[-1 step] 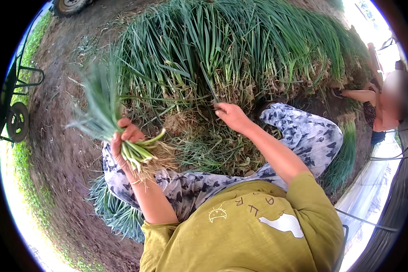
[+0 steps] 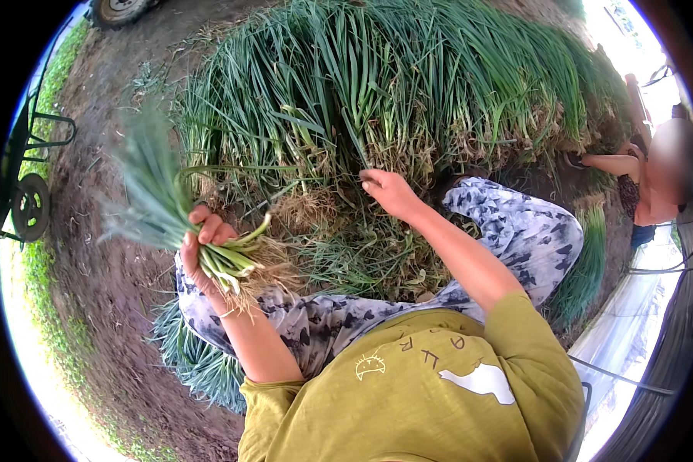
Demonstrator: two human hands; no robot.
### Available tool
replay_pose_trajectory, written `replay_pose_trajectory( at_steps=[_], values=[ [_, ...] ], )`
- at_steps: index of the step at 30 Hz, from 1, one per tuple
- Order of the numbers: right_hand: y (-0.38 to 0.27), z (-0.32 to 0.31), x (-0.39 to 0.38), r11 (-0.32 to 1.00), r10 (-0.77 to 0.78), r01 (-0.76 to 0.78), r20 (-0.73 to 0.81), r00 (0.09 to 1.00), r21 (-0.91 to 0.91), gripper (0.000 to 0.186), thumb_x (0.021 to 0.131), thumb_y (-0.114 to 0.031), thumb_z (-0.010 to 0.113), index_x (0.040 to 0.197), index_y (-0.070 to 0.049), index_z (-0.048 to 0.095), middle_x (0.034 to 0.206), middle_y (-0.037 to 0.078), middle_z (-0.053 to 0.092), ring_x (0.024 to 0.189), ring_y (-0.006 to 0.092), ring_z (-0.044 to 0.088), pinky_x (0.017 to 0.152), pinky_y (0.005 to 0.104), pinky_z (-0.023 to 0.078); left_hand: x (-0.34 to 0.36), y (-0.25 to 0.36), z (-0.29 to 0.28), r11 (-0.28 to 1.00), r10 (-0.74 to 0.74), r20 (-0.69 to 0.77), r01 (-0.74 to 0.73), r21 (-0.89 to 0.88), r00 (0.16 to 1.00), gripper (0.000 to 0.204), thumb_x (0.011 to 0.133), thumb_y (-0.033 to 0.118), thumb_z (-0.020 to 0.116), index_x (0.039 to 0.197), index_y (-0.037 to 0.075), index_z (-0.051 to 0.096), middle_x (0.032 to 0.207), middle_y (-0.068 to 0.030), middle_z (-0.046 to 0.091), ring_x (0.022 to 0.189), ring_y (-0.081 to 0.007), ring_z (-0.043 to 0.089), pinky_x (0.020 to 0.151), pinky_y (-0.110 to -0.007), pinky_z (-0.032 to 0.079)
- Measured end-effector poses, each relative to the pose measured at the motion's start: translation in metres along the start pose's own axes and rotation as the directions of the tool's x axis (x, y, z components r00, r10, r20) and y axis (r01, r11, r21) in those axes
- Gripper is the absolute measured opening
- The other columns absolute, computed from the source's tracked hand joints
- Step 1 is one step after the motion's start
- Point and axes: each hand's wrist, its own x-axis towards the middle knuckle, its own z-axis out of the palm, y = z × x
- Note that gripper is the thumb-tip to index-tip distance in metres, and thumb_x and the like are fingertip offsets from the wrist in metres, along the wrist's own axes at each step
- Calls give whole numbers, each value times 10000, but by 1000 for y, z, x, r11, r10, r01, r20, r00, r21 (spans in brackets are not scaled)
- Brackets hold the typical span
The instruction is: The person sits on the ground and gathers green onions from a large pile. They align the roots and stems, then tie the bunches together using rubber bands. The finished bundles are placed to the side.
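A bunch of green onions (image 2: 235, 258) is gripped in my left hand (image 2: 210, 231), over my left knee. Its pale stems and stringy roots point toward me, while the long green tops fan out to the far left, smeared by motion. My right hand (image 2: 396, 192) is closed, thumb and fingers pinched together at the near edge of a large heap of green onions (image 2: 362, 77). A long green leaf runs down to those fingertips; whether they hold it or something else I cannot tell. The heap's rooty ends face me.
Loose leaves and trimmings (image 2: 362, 262) litter the ground between my legs. More green onions lie beside my left leg (image 2: 200, 362) and beyond my right knee (image 2: 585, 262). Another person (image 2: 658, 177) sits at the right. A wheeled metal frame (image 2: 31, 204) stands far left.
My left hand has shifted slightly left, and the leafy tops of its bunch have swung left with it. My right hand has barely moved.
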Motion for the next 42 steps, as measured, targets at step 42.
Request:
replay_pose_trajectory(
  at_steps=[42],
  values=[
    [29, -45, 45, 783, 424, -460, -180, 887, -420, 390, 742, -285, 693, 997, -4, 604, 1053, 163, 588, 1022, 340, 539, 855, 482, 410, 8, -60, -46, 932, 34, -561, 177, 317, 827, 121, 854, 59, 612, 913, -5, 528, 830, -87, 587, 677, -148, 559, 629, -295, 509]
  ],
)
